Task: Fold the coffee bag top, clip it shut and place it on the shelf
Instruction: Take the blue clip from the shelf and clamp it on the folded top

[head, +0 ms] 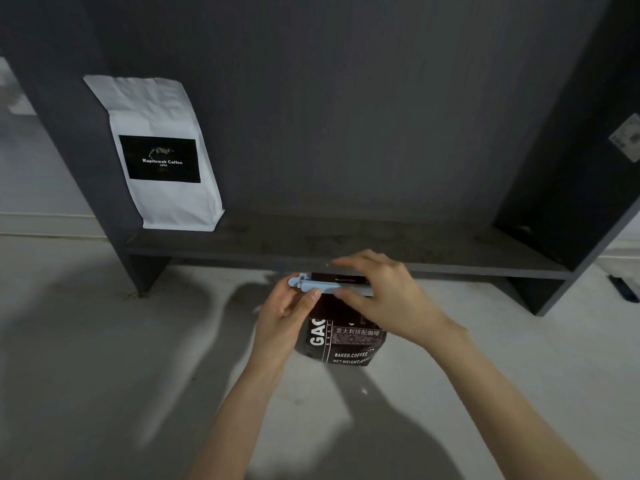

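A black coffee bag with white lettering stands upright on the pale floor, just in front of the dark shelf. A light blue clip lies across the bag's folded top. My left hand pinches the clip's left, hinged end between thumb and fingers. My right hand covers the clip's right end and the bag's top right corner, fingers curled over it. Whether the clip is fully snapped shut is hidden under my right hand.
A white coffee bag with a black label stands at the left end of the shelf board, leaning on the left side panel. The rest of the board stretches right to a dark side panel. A dark object lies on the floor at far right.
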